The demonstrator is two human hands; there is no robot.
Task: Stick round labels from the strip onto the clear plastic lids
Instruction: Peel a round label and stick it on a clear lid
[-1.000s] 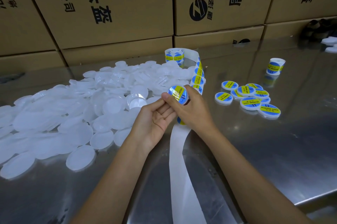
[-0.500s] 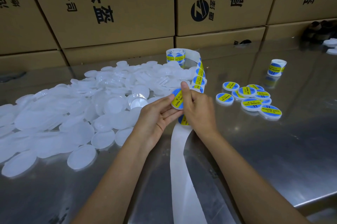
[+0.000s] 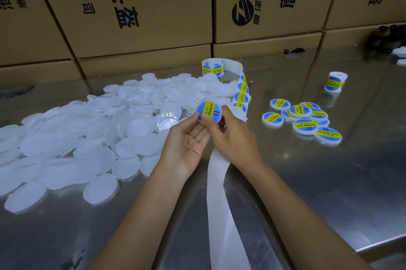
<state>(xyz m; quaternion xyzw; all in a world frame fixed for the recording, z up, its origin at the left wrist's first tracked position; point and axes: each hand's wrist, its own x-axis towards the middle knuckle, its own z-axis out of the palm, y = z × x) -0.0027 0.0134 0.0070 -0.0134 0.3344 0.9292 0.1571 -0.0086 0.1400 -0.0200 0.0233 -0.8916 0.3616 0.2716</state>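
Both hands raised over the steel counter [image 3: 329,192], meeting on one labelled lid [image 3: 209,112]. Left hand [image 3: 186,142] palm up, fingers straight under the lid's left edge, supporting it: grip apart, carrying. Right hand [image 3: 232,135] grip clamped on the lid, thumb pressing the lower part of the blue-and-yellow round label, fingers curled behind. Label face toward the camera, "SOLDERING" legible on the yellow band. Label strip [image 3: 242,92] running from behind the held lid up to a small roll [image 3: 213,68] standing beyond it, near the cardboard boxes [image 3: 140,6]. Bare white backing tape [image 3: 222,203] trailing from under the right hand toward the camera, lying flat on the counter between the forearms. Left of the held lid: large heap of unlabelled clear lids [image 3: 87,133], spread wide across the counter, many overlapping. Right of the held lid: small cluster of finished labelled lids [image 3: 304,119], some stacked on each other, well apart from the hands. Beyond that cluster, second label roll [image 3: 335,81] standing upright. Boxes stacked along the far edge behind everything, black printed characters and a round logo. Far right of the held lid, a few white pieces and dark items at the counter's edge, too blurred to identify.
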